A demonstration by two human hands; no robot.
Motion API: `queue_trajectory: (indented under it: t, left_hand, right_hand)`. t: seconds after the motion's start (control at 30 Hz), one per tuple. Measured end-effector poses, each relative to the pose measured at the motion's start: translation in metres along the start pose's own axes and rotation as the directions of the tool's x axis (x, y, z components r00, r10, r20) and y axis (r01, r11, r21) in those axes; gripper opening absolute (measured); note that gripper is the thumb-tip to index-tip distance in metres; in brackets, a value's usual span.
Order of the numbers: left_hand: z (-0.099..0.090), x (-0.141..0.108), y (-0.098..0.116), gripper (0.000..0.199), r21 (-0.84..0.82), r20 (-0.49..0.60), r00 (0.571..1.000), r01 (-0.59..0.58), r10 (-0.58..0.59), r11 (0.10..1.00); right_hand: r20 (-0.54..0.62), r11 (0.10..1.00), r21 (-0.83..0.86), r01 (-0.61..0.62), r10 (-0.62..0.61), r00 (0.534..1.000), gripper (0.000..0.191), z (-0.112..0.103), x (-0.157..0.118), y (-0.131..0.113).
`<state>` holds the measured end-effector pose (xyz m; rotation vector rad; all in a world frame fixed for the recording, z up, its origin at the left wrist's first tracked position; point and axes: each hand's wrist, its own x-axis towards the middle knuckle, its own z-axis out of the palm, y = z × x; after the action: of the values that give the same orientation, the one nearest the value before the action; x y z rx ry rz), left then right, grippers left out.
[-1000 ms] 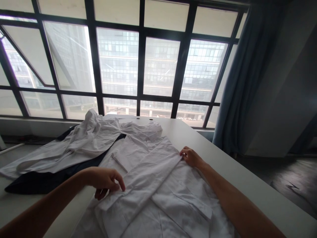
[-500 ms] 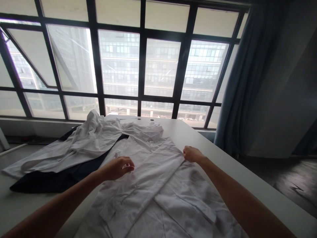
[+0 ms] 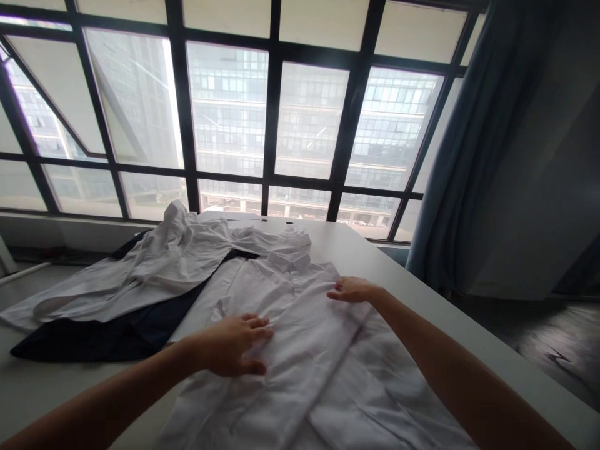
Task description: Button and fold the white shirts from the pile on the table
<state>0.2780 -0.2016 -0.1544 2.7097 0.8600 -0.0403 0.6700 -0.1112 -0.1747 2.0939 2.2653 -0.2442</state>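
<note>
A white collared shirt (image 3: 300, 337) lies spread across the table in front of me, collar toward the window, with a sleeve laid slantwise over its body. My left hand (image 3: 237, 347) is over the shirt's left part, fingers spread and apart, with nothing held. At the shirt's right shoulder edge, my right hand (image 3: 351, 290) rests on the cloth with fingers stretched out and loose. Whether the right fingertips press on the cloth or only hover just above it is hard to see.
More crumpled white clothing (image 3: 154, 269) is heaped on the left, on top of a dark navy garment (image 3: 107, 334). The white table (image 3: 422, 325) runs back toward a large window wall. A blue-grey curtain (image 3: 450, 187) hangs beyond the table's right edge.
My right hand has let go of the shirt's edge and moved slightly left, its fingers now extended. My left hand has come nearer and rightward, spreading its fingers over the cloth.
</note>
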Motion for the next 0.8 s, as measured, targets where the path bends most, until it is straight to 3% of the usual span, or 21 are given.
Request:
queue_trajectory:
  t: [0.07, 0.17, 0.27, 0.37, 0.53, 0.63, 0.8]
  left_hand:
    - [-0.005, 0.004, 0.002, 0.058, -0.032, -0.093, 0.996, -0.005, 0.002, 0.999]
    - [0.001, 0.017, -0.021, 0.053, 0.036, -0.243, 0.969, 0.042, -0.032, 0.998]
    - [0.016, 0.027, -0.057, 0.061, 0.074, -0.206, 0.969, 0.156, -0.138, 0.985]
    - [0.023, 0.029, -0.079, 0.068, 0.053, -0.15, 0.968, 0.211, -0.201, 0.976]
    - [0.009, 0.041, -0.093, 0.061, 0.065, -0.175, 0.97, 0.184, -0.171, 0.981]
    - [0.0, 0.061, -0.115, 0.056, 0.092, -0.228, 0.942, 0.272, -0.246, 0.958]
    - [-0.005, 0.1, -0.155, 0.058, 0.102, -0.226, 0.873, 0.462, -0.432, 0.881]
  right_hand:
    - [-0.066, 0.999, -0.044, -0.013, 0.01, 0.998, 0.062, -0.004, 0.003, -0.005]
    - [-0.172, 0.999, -0.043, -0.007, -0.001, 0.985, 0.063, 0.011, 0.012, -0.012]
    - [-0.115, 0.998, 0.042, -0.041, 0.046, 0.992, 0.066, 0.031, 0.021, -0.011]
    - [-0.076, 0.996, 0.073, -0.052, 0.058, 0.995, 0.072, 0.038, 0.028, -0.004]
    - [-0.049, 0.988, 0.07, -0.14, 0.144, 0.988, 0.078, 0.032, 0.044, 0.003]
    - [-0.065, 0.982, 0.056, -0.181, 0.185, 0.981, 0.076, 0.03, 0.059, 0.004]
    - [-0.116, 0.973, 0.079, -0.216, 0.224, 0.968, 0.07, 0.032, 0.079, 0.005]
